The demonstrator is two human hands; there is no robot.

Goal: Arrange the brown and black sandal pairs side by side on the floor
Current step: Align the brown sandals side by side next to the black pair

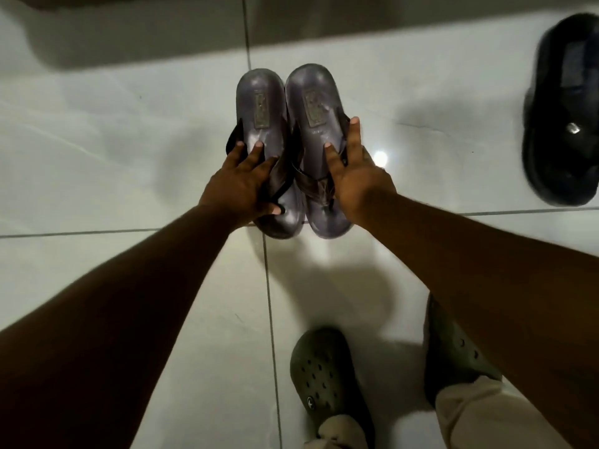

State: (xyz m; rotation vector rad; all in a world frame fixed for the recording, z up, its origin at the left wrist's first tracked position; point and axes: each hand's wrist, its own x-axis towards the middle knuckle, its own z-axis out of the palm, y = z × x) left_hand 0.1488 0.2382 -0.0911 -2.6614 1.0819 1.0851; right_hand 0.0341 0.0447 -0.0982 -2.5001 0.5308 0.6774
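Two brown thong sandals lie side by side on the white tiled floor, heels pointing away from me. My left hand [241, 183] rests on the left brown sandal [261, 105], fingers spread over its strap and sole. My right hand [351, 176] grips the right brown sandal [311, 102] along its right edge, with one finger on the sole. A black sandal [564, 118] lies apart at the far right edge of the view, partly cut off. Its partner is not in view.
My two feet in olive-green clogs [324, 380] stand on the tiles near the bottom, with beige trouser cuffs above them. A dark shadowed edge [129, 30] runs along the top left. Tile seams [269, 306] cross the floor.
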